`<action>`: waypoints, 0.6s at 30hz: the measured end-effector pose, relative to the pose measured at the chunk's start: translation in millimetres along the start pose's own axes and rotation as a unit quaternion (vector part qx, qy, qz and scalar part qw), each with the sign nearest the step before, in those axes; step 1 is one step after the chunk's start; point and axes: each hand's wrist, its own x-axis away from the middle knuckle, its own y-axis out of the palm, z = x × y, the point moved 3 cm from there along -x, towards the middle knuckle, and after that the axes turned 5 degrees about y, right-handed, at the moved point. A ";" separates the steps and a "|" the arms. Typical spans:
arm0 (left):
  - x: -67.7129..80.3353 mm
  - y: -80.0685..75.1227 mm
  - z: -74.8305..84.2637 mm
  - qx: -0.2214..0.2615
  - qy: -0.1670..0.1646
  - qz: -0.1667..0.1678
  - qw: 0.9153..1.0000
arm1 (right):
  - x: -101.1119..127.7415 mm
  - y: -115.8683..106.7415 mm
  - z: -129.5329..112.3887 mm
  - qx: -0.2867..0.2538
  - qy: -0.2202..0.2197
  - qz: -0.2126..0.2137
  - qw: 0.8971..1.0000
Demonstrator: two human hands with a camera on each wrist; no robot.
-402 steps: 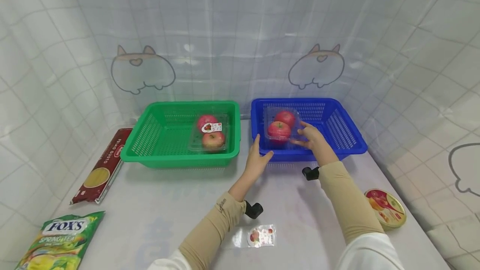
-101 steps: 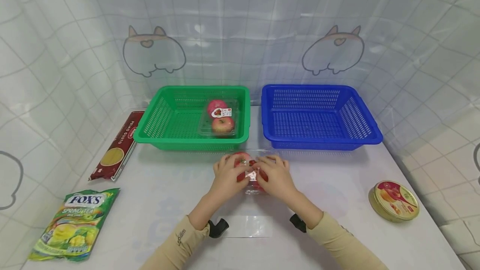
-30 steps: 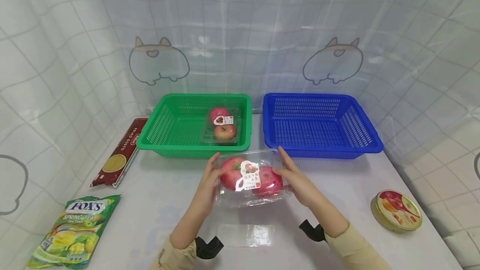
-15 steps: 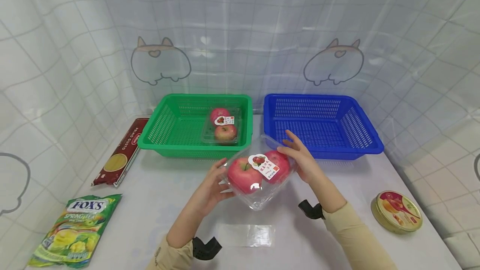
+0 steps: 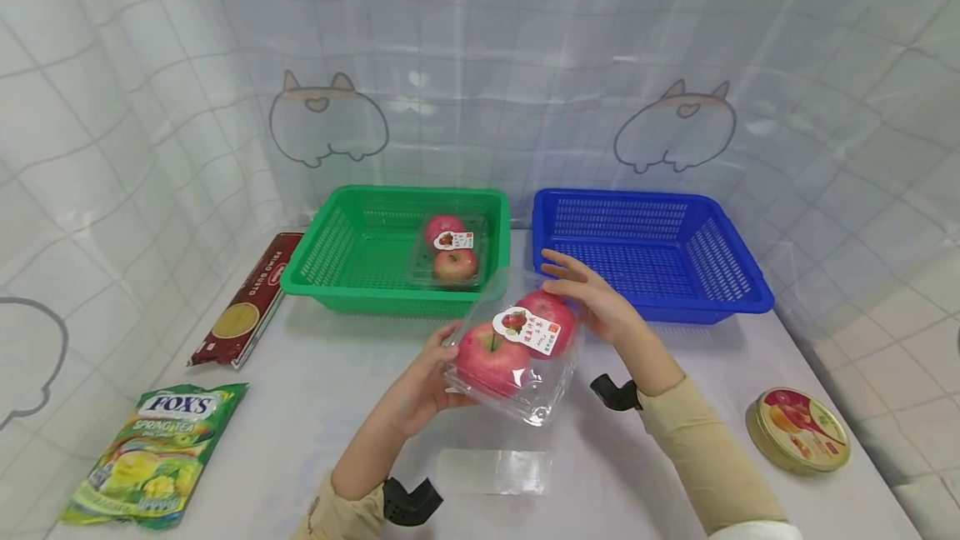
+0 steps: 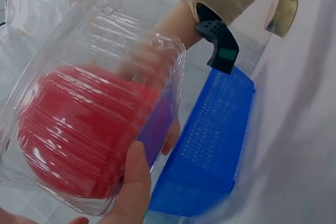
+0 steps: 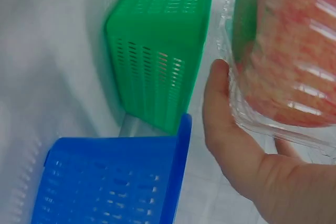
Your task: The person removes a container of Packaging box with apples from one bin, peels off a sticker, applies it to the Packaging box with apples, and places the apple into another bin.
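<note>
A clear plastic box of apples (image 5: 517,344), with two red apples inside and a white label on its lid, is held up over the table in front of the baskets. It stands turned and tilted. My left hand (image 5: 420,386) grips its near left corner, thumb along the side in the left wrist view. At the far right end my right hand (image 5: 596,298) holds the box, fingers at its edge. In the right wrist view the ribbed wall of the box (image 7: 294,66) fills the upper right.
A green basket (image 5: 390,300) holds another box of two apples (image 5: 455,265). Right of it stands a blue basket (image 5: 675,307). A clear strip with a label (image 5: 491,472) lies in front. Pasta (image 5: 247,302) and a FOX'S candy bag (image 5: 153,452) lie left, a round tin (image 5: 798,432) right.
The apple box came out of the blue basket, was worked on the table by both hands, then lifted. A label moved from the strip onto its lid. In the last second the hands turned the box.
</note>
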 end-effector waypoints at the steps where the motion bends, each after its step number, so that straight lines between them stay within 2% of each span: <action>1: 0.9 -0.2 1.3 0.001 0.005 0.004 1.000 | -1.0 1.8 -1.3 -0.004 -0.003 -0.001 1.000; 9: 2.9 -15.3 13.7 0.021 0.060 0.075 0.995 | -5.0 29.0 -1.9 -0.065 -0.040 0.026 0.997; 12: 0.9 -25.0 19.6 0.021 0.076 0.108 0.991 | -3.2 42.7 1.8 -0.048 -0.025 0.039 0.998; 18: -2.6 -45.1 30.2 0.020 0.092 0.171 0.981 | 0.2 68.6 8.8 -0.025 0.017 0.025 0.999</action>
